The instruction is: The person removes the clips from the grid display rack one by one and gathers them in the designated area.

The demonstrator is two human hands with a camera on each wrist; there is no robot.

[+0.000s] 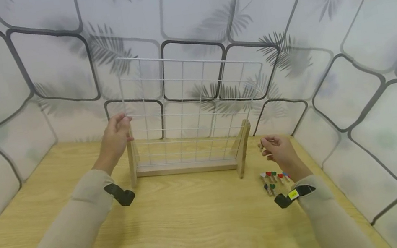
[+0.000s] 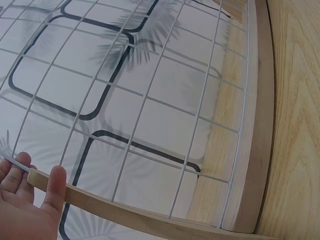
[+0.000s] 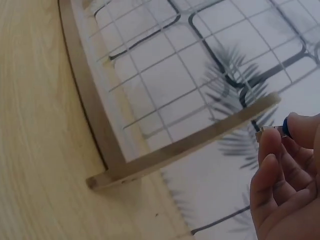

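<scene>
A white wire grid rack stands upright in a wooden base with a wooden post at each side. My left hand holds the rack's left edge at the top of the left post, fingers at the wire and thumb against the wood. To the right of the rack, my right hand pinches a small wooden clothespin with a dark blue piece on it, between thumb and index finger. Several small clothespins with coloured hearts lie on the table below that hand.
The light wooden table meets patterned curtain-like walls behind and at the right. The right post of the rack stands between the grid and my right hand.
</scene>
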